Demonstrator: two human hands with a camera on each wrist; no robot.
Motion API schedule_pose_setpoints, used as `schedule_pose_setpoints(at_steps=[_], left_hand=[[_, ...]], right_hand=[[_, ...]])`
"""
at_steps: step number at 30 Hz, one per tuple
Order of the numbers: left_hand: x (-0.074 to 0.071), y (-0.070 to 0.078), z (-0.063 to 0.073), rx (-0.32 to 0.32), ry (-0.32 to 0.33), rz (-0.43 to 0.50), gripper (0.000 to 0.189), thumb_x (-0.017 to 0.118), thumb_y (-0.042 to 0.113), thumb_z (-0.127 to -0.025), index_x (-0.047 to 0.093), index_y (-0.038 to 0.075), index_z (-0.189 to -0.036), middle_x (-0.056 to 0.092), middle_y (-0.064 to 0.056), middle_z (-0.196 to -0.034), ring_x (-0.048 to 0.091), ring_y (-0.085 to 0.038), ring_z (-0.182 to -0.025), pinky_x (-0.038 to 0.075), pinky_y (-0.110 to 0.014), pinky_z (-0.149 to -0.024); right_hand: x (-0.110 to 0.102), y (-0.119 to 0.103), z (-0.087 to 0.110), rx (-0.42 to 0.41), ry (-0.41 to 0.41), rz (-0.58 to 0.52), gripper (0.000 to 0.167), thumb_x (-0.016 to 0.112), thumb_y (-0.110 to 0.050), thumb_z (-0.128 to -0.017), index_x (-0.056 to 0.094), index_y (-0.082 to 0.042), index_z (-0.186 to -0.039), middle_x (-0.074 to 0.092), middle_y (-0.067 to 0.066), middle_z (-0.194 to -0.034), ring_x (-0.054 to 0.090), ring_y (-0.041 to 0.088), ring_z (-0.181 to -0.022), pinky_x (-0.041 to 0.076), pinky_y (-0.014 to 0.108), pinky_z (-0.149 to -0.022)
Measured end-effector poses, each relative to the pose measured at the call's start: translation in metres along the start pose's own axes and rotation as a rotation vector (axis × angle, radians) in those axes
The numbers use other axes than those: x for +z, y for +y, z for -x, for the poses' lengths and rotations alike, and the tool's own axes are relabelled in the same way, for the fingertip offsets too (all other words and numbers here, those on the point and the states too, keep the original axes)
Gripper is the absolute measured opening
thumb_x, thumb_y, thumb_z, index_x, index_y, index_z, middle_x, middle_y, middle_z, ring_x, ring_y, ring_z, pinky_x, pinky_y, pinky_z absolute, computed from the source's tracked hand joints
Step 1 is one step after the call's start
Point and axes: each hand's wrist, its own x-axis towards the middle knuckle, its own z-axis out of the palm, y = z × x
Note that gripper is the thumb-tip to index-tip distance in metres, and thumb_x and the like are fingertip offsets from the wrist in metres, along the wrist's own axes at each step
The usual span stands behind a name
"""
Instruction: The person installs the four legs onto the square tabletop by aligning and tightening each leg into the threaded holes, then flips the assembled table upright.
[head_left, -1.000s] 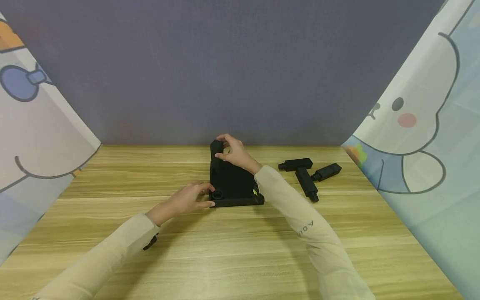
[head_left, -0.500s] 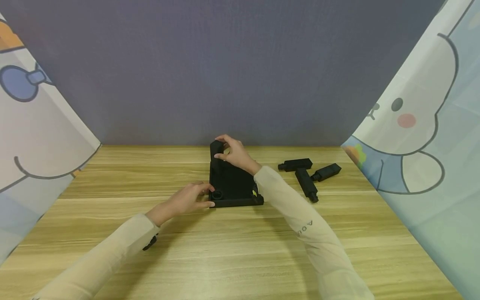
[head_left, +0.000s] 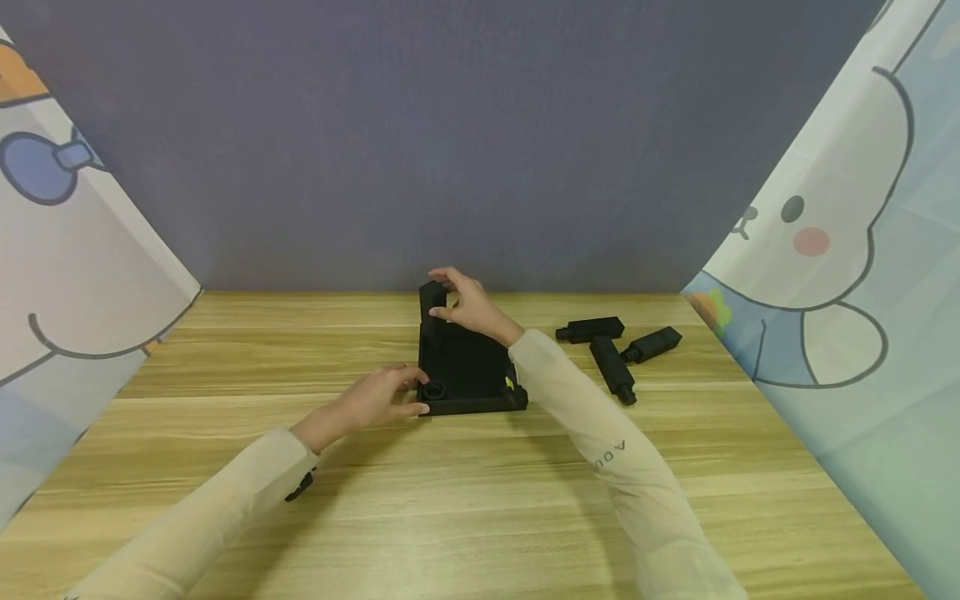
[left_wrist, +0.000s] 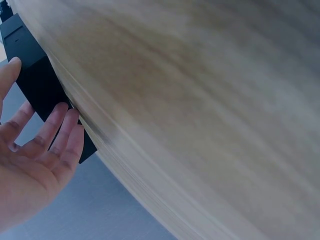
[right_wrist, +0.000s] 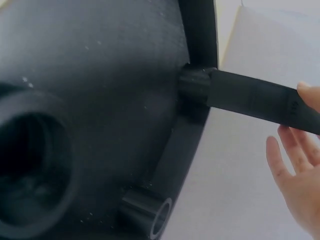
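Note:
A square black base (head_left: 472,362) with raised edges and round corner sockets lies on the wooden table. My right hand (head_left: 474,310) holds a black square table leg (head_left: 432,302) upright at the base's far left corner. In the right wrist view, the leg's narrow round end (right_wrist: 195,85) meets that corner, thumb and fingers on opposite sides of the leg. My left hand (head_left: 367,402) grips the near left corner of the base beside a round socket (head_left: 434,390). In the left wrist view, its thumb and fingertips rest on the base's black side (left_wrist: 42,82).
Three more black legs with narrow ends lie on the right of the table: one at the back (head_left: 596,329), one in front (head_left: 613,367), one farther right (head_left: 655,343). A grey panel (head_left: 450,150) rises behind the table. A small black thing (head_left: 300,486) shows beneath the left sleeve.
Almost nothing differs. The right hand's fingers shift very slightly at the top of the leg, while the left hand and the base stay in place.

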Motion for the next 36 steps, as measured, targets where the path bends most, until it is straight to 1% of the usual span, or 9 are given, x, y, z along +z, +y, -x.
schedule_pose_setpoints(at_steps=[4,8,14,17,20,24,28,31,36], left_hand=[[0.0,0.0,0.0,-0.002,0.0,0.0,0.039,0.067,0.035,-0.082,0.059,0.011,-0.112,0.063,-0.008,-0.109,0.062,-0.022,-0.094,0.052,-0.036,-0.077],[0.0,0.0,0.0,-0.003,-0.001,0.002,0.039,0.067,0.035,-0.082,0.059,0.01,-0.112,0.062,-0.009,-0.109,0.062,-0.023,-0.095,0.052,-0.037,-0.077],[-0.001,-0.001,0.0,0.003,-0.003,0.005,0.039,0.067,0.035,-0.083,0.059,0.01,-0.112,0.062,-0.01,-0.11,0.062,-0.025,-0.094,0.053,-0.037,-0.077],[-0.001,-0.001,0.0,0.008,-0.002,0.012,0.039,0.067,0.035,-0.083,0.059,0.01,-0.112,0.062,-0.009,-0.11,0.062,-0.025,-0.094,0.053,-0.037,-0.077],[0.0,-0.001,-0.001,0.01,-0.001,0.012,0.039,0.067,0.035,-0.083,0.059,0.01,-0.112,0.062,-0.009,-0.11,0.062,-0.024,-0.094,0.053,-0.037,-0.077],[0.0,-0.002,-0.001,0.009,0.0,0.008,0.039,0.067,0.035,-0.083,0.059,0.01,-0.112,0.063,-0.008,-0.11,0.062,-0.024,-0.094,0.052,-0.036,-0.077],[0.0,-0.002,-0.002,0.008,0.002,0.007,0.039,0.067,0.034,-0.082,0.059,0.01,-0.112,0.063,-0.009,-0.11,0.062,-0.024,-0.094,0.052,-0.037,-0.078],[0.0,-0.001,-0.002,0.006,0.003,0.007,0.039,0.068,0.034,-0.082,0.059,0.01,-0.112,0.063,-0.009,-0.11,0.062,-0.024,-0.094,0.052,-0.037,-0.078],[-0.001,-0.001,-0.001,0.008,0.004,0.004,0.039,0.068,0.034,-0.082,0.059,0.01,-0.112,0.063,-0.01,-0.111,0.063,-0.024,-0.094,0.053,-0.037,-0.078]], right_hand=[[-0.004,0.0,-0.002,-0.019,-0.046,-0.003,0.055,0.065,-0.014,-0.085,0.041,-0.012,-0.134,0.043,0.01,-0.136,0.048,0.024,-0.118,0.052,0.026,-0.07],[-0.003,-0.001,-0.004,-0.013,-0.057,-0.011,0.05,0.065,-0.014,-0.085,0.045,-0.013,-0.13,0.046,0.008,-0.134,0.05,0.023,-0.114,0.052,0.025,-0.067],[0.004,0.0,-0.003,0.02,0.023,-0.006,0.046,0.066,-0.016,-0.084,0.048,-0.011,-0.126,0.052,0.008,-0.124,0.056,0.022,-0.099,0.05,0.025,-0.056],[0.008,0.0,-0.003,0.028,0.074,0.035,0.045,0.067,-0.019,-0.083,0.049,-0.01,-0.124,0.053,0.007,-0.12,0.056,0.02,-0.099,0.049,0.023,-0.058],[0.01,0.0,-0.002,0.033,0.09,0.061,0.045,0.067,-0.021,-0.083,0.049,-0.01,-0.124,0.053,0.007,-0.12,0.056,0.019,-0.101,0.049,0.022,-0.06],[0.007,0.0,-0.002,0.025,0.07,0.04,0.047,0.067,-0.019,-0.083,0.047,-0.01,-0.125,0.051,0.008,-0.125,0.054,0.021,-0.104,0.049,0.025,-0.061],[0.001,0.001,-0.004,0.0,0.03,0.028,0.049,0.067,-0.017,-0.083,0.047,-0.008,-0.127,0.049,0.008,-0.129,0.053,0.022,-0.109,0.05,0.028,-0.068],[-0.002,0.003,-0.005,-0.006,-0.004,0.011,0.048,0.066,-0.016,-0.084,0.047,-0.006,-0.127,0.051,0.008,-0.126,0.053,0.022,-0.108,0.05,0.029,-0.071],[-0.002,0.002,-0.005,0.01,-0.011,-0.018,0.044,0.065,-0.014,-0.085,0.049,-0.008,-0.125,0.055,0.009,-0.117,0.055,0.02,-0.102,0.049,0.026,-0.066]])
